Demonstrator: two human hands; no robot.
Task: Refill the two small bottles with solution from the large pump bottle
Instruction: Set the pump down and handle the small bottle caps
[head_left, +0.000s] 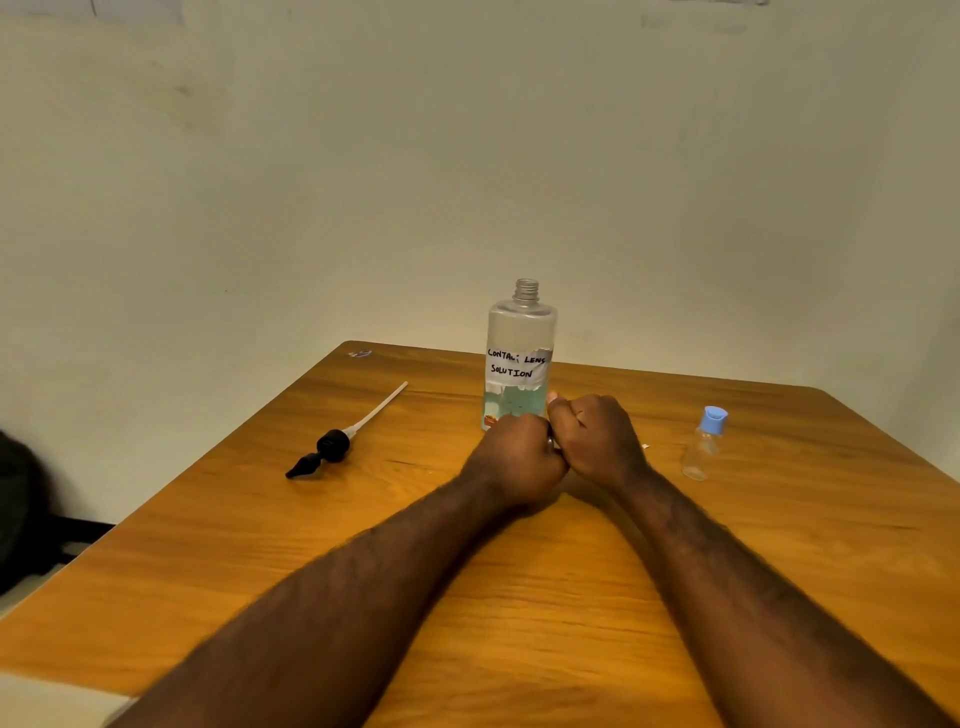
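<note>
Clearly upright, the large bottle points its open neck up.

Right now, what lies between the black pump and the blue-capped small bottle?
In the head view: the left hand and right hand, curled and touching, with the large bottle just behind them.

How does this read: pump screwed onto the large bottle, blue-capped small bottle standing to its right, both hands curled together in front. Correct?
No. The head view shows the large bottle with a bare neck; the pump lies on the table to its left. The blue-capped small bottle stands to its right, and the left hand and right hand are curled together in front.
</note>
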